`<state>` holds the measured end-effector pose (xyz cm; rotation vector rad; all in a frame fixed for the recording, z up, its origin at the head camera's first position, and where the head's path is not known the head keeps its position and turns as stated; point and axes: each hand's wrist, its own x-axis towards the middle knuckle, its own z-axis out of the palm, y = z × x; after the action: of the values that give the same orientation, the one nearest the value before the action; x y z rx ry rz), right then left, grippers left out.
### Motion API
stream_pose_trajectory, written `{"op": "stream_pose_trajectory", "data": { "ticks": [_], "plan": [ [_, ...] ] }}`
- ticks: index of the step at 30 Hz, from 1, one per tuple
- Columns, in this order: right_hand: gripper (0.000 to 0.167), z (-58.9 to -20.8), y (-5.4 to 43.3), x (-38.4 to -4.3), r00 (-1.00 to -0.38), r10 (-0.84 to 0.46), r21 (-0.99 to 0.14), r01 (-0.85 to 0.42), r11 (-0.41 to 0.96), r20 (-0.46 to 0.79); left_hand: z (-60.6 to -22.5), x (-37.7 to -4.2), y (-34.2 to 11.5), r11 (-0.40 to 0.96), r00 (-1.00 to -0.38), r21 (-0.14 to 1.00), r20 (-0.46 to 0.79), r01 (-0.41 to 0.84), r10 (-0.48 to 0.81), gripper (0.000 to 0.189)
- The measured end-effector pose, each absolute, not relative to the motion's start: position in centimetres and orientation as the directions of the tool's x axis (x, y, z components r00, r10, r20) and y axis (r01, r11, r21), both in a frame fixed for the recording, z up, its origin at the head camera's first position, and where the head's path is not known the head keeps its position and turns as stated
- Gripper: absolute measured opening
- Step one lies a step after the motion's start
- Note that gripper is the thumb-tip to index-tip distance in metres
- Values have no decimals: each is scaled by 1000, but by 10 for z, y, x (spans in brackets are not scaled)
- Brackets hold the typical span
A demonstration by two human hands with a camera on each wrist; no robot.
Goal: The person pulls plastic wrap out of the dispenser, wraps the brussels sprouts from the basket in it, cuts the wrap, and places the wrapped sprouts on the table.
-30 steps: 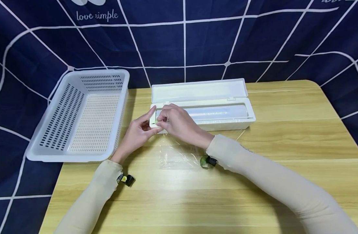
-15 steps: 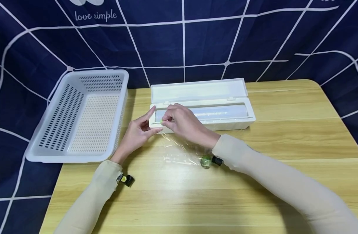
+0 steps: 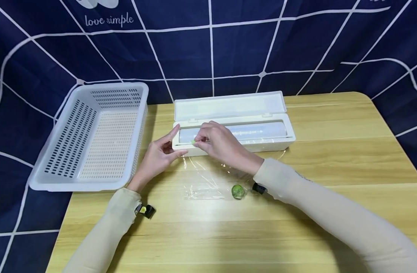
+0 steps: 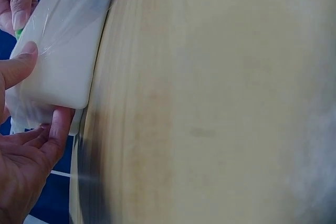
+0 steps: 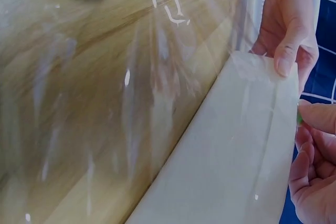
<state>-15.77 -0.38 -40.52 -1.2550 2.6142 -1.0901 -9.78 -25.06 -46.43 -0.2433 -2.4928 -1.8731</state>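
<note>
A white cling film dispenser (image 3: 275, 145) stands on the table with its lid (image 3: 228, 107) raised, and a film roll (image 3: 259, 130) lies inside. My left hand (image 3: 159, 154) grips its left end, thumb on the front face in the left wrist view. At the front edge my right hand (image 3: 219, 143) pinches the small green slide cutter (image 3: 193, 142), mostly covered by the fingertips. Clear cling film (image 3: 203, 185) hangs from the front and spreads over the table. Close to its near edge sits a small round green fruit (image 3: 238, 192); whether the film covers it is unclear.
To the left is a white perforated plastic basket (image 3: 136, 125), close to my left forearm. A dark blue cloth (image 3: 181, 49) with white lines hangs behind the wooden table (image 3: 331, 144).
My right hand has slid rightward along the dispenser's front edge with the green slide cutter. The left hand keeps its grip on the left end. The green fruit shows more fully now.
</note>
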Motion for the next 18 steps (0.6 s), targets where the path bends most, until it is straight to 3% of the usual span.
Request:
{"op": "stream_pose_trajectory", "data": {
  "ticks": [18],
  "plan": [
    [3,-405,15,-160,-671,-689,-612,-675,413,274,-464,-98,-251,304,-987,943,108,139,115,86]
  ]
}}
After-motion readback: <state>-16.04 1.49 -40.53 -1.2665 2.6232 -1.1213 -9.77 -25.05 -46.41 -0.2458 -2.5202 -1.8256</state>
